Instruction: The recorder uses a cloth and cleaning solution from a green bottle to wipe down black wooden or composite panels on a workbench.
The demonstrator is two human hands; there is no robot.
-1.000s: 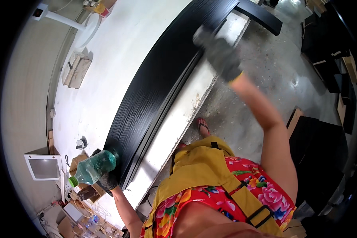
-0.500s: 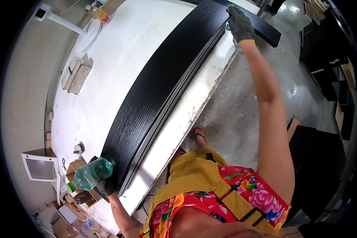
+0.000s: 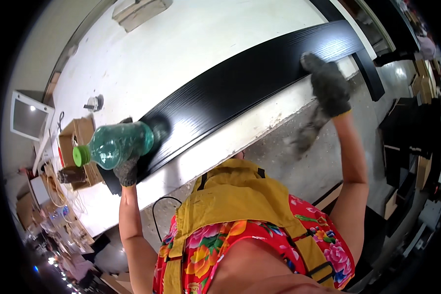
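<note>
A long black wood-grain board (image 3: 240, 78) lies along the near edge of the white table (image 3: 191, 54). My left hand (image 3: 126, 171), in a dark work glove, is closed round a clear green plastic bottle (image 3: 115, 142) with a green cap. The bottle lies tilted on its side above the board's left end, its cap pointing left. My gloved right hand (image 3: 330, 88) is over the board's near edge toward its right end. From it hangs a grey, rag-like piece (image 3: 306, 134), blurred by motion, past the table edge.
An open cardboard box (image 3: 78, 128) stands beyond the bottle on the left. A small round metal piece (image 3: 94, 103) and a grey block (image 3: 139, 13) are farther back. Another dark board (image 3: 370, 76) juts past the table at the right. Dark panels (image 3: 402, 132) stand on the floor.
My view has turned, so the board now runs more sideways. My right hand has come back from the board's far end, with the rag hanging lower. The bottle stays in my left hand.
</note>
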